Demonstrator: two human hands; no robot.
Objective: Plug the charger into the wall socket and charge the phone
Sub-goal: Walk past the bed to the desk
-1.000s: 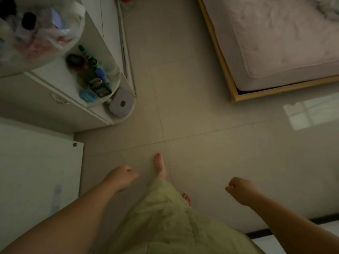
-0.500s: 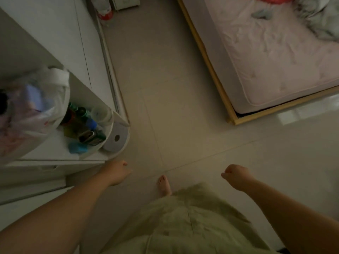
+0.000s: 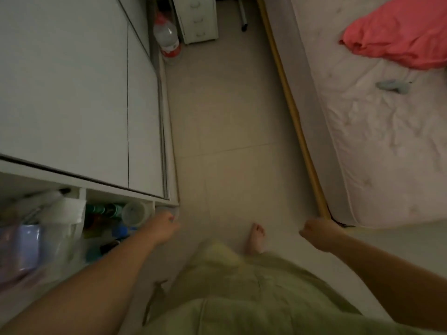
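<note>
Left hand (image 3: 164,227) beside cluttered shelf (image 3: 83,193), bed (image 3: 362,153) opposite

Loose pale green garment (image 3: 254,293) with a rumpled hem, bare forearms, no sleeves showing, one bare foot (image 3: 256,238)

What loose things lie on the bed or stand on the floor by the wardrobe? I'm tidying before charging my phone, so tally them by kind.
Red cloth on the bed: 1
Small grey-blue item on the bed: 1
Water bottle on the floor: 1
Small drawer unit on the floor: 1
Total: 4
</note>
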